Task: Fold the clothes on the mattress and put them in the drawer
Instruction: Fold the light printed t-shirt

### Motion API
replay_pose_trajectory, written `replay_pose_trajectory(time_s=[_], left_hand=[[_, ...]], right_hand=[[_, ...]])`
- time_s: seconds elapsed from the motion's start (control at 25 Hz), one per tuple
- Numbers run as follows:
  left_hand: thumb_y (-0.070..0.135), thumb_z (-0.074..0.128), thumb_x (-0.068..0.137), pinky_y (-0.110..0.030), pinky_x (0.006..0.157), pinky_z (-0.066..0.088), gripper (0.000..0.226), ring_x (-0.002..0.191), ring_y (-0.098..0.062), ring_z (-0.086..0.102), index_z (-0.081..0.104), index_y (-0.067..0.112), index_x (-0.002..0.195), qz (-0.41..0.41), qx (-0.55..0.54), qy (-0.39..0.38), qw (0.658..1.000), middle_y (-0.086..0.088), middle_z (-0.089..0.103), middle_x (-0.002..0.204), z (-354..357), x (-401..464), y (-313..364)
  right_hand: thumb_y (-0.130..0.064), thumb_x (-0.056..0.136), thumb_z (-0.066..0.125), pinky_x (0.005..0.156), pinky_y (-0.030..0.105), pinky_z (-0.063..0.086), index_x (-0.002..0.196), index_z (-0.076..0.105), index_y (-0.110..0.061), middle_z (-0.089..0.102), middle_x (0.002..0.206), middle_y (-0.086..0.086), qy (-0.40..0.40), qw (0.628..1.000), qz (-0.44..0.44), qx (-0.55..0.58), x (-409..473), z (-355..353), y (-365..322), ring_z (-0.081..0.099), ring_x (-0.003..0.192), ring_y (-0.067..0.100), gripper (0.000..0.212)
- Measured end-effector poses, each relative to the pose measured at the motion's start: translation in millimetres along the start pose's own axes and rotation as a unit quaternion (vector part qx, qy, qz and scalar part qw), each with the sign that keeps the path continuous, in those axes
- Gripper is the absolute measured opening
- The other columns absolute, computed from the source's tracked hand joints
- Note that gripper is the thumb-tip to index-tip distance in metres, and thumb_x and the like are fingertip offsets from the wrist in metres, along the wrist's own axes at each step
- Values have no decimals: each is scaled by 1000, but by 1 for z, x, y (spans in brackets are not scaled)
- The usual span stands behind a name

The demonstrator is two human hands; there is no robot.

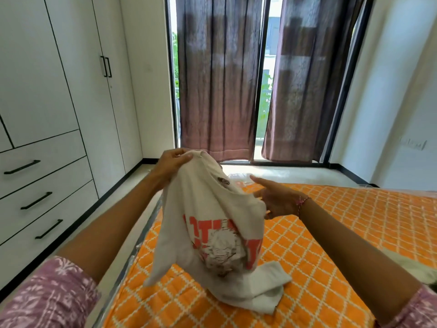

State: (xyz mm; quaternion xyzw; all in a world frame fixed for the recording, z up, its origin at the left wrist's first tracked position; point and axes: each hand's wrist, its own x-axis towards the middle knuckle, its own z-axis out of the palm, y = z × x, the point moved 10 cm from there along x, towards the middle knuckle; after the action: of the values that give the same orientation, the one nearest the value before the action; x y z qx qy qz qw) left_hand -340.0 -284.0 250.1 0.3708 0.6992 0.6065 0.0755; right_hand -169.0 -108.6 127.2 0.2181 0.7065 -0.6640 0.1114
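A white T-shirt with a red and white print hangs in the air over the orange patterned mattress; its lower end rests crumpled on the mattress. My left hand pinches the shirt's top edge, held high. My right hand grips the shirt's right shoulder with its lower fingers, while the index finger points straight out. Closed drawers with black handles sit in the white wardrobe on the left.
The white wardrobe fills the left wall. Dark curtains hang over a glass door at the back. Another pale garment lies at the mattress's right edge. A strip of floor runs between wardrobe and mattress.
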Motion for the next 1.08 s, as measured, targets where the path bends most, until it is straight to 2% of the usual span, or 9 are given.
replay_pose_trajectory(time_s=[0.2, 0.4, 0.52, 0.6, 0.76, 0.8, 0.92, 1.0, 1.08], left_hand=[[19, 57, 93, -18, 69, 43, 14, 78, -8, 53, 65, 20, 81, 25, 59, -22, 998, 2, 60, 83, -20, 6, 28], [34, 69, 83, -23, 70, 44, 13, 79, -13, 56, 64, 23, 80, -20, 153, -78, 985, 2, 61, 84, -44, -4, 28], [40, 76, 73, -19, 67, 42, 30, 81, -12, 57, 62, 21, 92, -93, 449, -212, 863, 5, 60, 90, -33, -20, -18], [39, 62, 87, -24, 74, 41, 34, 97, -18, 57, 59, 15, 111, -91, 617, -146, 768, -2, 60, 107, -47, -14, -38], [33, 40, 98, -27, 81, 44, 32, 110, -21, 58, 55, 16, 121, -142, 716, -38, 683, -5, 58, 121, -54, -12, -54], [29, 41, 98, -26, 81, 45, 27, 106, -22, 60, 56, 14, 115, -181, 692, -22, 699, -5, 60, 114, -52, -15, -57], [26, 41, 99, -33, 66, 53, 21, 73, -28, 63, 51, 7, 96, -337, 244, 5, 909, -13, 56, 82, -25, -26, -89], [30, 40, 99, -35, 66, 58, 30, 68, -28, 64, 54, 3, 98, -363, -62, -25, 929, -16, 59, 86, 15, -24, -97], [26, 39, 99, -34, 59, 58, 29, 74, -25, 63, 58, 5, 97, -284, -168, -20, 944, -12, 63, 90, 36, -9, -77]], right_hand=[[-27, 70, 78, 78, 29, 48, 96, 65, -8, 67, 87, 1, -45, 995, -69, -48, 2, 21, 5, 62, 82, 14, 35], [-11, 88, 62, 80, 37, 47, 94, 69, -2, 67, 96, 15, 224, 940, -250, -63, -22, -31, -44, 59, 86, 20, 13], [-32, 88, 65, 63, 33, 34, 72, 63, -2, 61, 74, 10, 360, 813, -284, -361, -45, -45, -82, 50, 70, 16, 33], [-46, 83, 66, 62, 33, 32, 64, 58, -9, 59, 70, 7, 317, 788, -218, -481, -40, -34, -83, 47, 66, 17, 42], [-38, 83, 69, 77, 28, 43, 111, 64, -5, 64, 115, 12, 243, 760, -31, -602, -16, -34, -59, 59, 97, 26, 43], [-32, 88, 62, 84, 31, 45, 120, 59, -8, 60, 124, 12, 299, 723, -21, -623, -19, -42, -65, 58, 108, 29, 41], [-24, 93, 44, 86, 33, 43, 124, 57, -16, 57, 128, 8, 468, 649, 32, -599, -46, -65, -75, 56, 115, 29, 34], [-24, 94, 42, 84, 34, 44, 120, 61, -11, 59, 125, 12, 488, 700, 22, -522, -47, -81, -72, 56, 114, 32, 34], [-23, 92, 45, 83, 36, 46, 116, 61, 1, 61, 120, 23, 471, 825, -44, -310, -45, -93, -68, 58, 110, 37, 37]])
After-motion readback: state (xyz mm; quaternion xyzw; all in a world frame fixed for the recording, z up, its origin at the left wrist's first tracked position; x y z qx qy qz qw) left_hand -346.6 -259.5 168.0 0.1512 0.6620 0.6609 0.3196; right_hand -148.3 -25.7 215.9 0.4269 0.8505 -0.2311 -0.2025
